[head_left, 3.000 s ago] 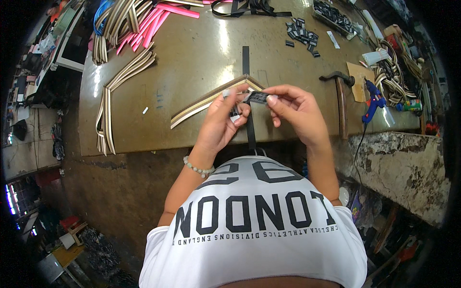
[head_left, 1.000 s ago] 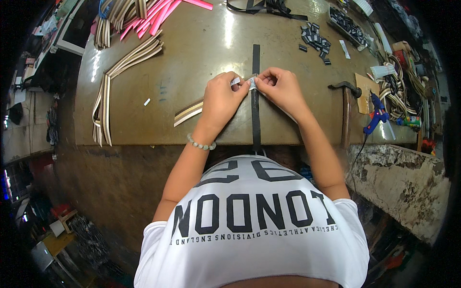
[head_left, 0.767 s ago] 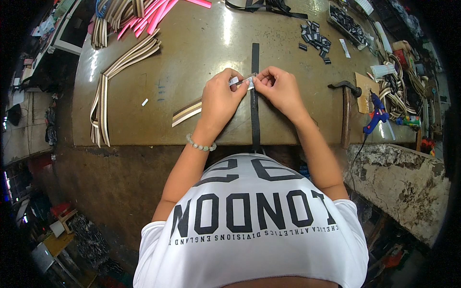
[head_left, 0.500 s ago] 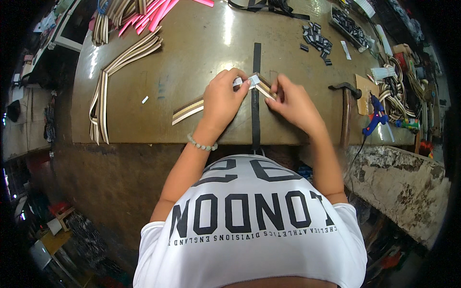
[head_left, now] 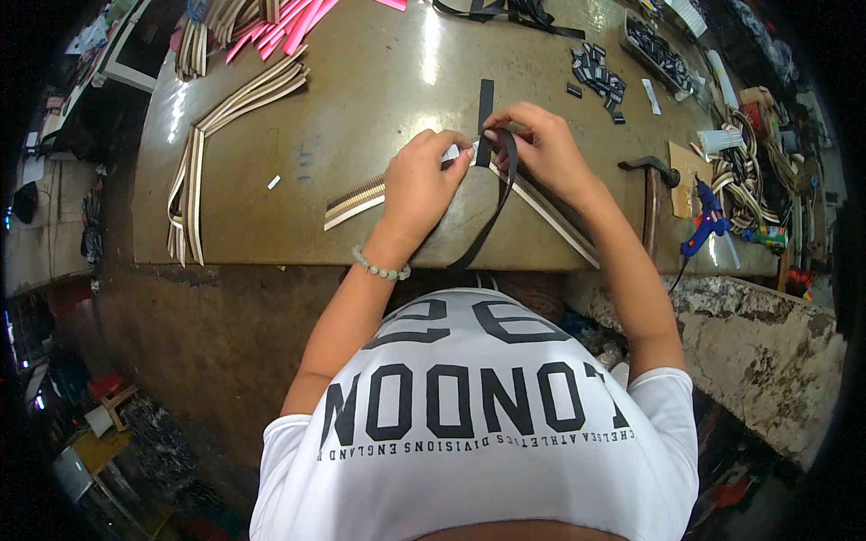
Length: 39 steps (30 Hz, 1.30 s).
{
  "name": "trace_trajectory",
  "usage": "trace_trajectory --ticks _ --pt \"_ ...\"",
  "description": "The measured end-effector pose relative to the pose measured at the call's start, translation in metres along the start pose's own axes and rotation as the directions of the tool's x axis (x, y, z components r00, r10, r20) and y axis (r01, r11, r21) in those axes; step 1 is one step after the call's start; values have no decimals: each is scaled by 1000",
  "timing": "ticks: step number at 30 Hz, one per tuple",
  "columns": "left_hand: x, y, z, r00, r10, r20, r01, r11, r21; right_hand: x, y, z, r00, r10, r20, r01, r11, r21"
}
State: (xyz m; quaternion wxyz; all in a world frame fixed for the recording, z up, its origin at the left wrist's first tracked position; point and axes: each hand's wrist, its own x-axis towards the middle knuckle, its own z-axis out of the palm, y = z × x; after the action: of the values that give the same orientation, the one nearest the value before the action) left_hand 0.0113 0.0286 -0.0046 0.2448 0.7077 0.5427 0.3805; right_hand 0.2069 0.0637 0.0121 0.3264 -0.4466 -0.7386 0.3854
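A striped beige, white and brown webbing strap [head_left: 354, 206] lies across the table in front of me, bent at its middle, with its other arm [head_left: 564, 227] running down to the near edge at right. My left hand [head_left: 422, 178] is closed on it near the bend, where a small white label [head_left: 453, 152] shows between the fingertips. Higher up and to the right, my right hand [head_left: 539, 151] pinches a black strap [head_left: 495, 216], curving it over the bend in a loop. The black strap's far end lies flat on the table; its lower part hangs toward the near edge.
Striped straps [head_left: 194, 180] lie bundled at left, with pink strips [head_left: 298, 27] at the far left. Black buckles [head_left: 597, 79] are heaped far right beside a filled tray [head_left: 657, 59]. A hammer [head_left: 651, 194] and a blue glue gun [head_left: 706, 219] lie at right.
My right hand has gone from the striped strap to the black strap and lifted it. The black strap, straight before, now curves over the bend. My left hand has stayed in place.
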Motion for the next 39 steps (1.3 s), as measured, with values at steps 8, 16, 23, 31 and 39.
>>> trace_trajectory --ticks 8,16,23,31,39 --pt "-1 3 -1 997 -67 37 65 997 46 16 -5 1 971 233 46 -235 971 41" --pt "-7 12 6 999 31 38 -40 966 257 44 17 -7 924 351 151 -338 935 -110" --pt "-8 20 11 994 60 96 -95 903 419 -2 8 -49 808 -222 -545 -114 850 -514" --pt "-7 7 -1 998 -27 55 23 997 68 -157 23 -75 578 236 -781 -772 470 -429" --pt "-5 3 -3 1000 -28 -3 28 999 -22 -59 -81 25 856 270 -440 -425 853 -304"
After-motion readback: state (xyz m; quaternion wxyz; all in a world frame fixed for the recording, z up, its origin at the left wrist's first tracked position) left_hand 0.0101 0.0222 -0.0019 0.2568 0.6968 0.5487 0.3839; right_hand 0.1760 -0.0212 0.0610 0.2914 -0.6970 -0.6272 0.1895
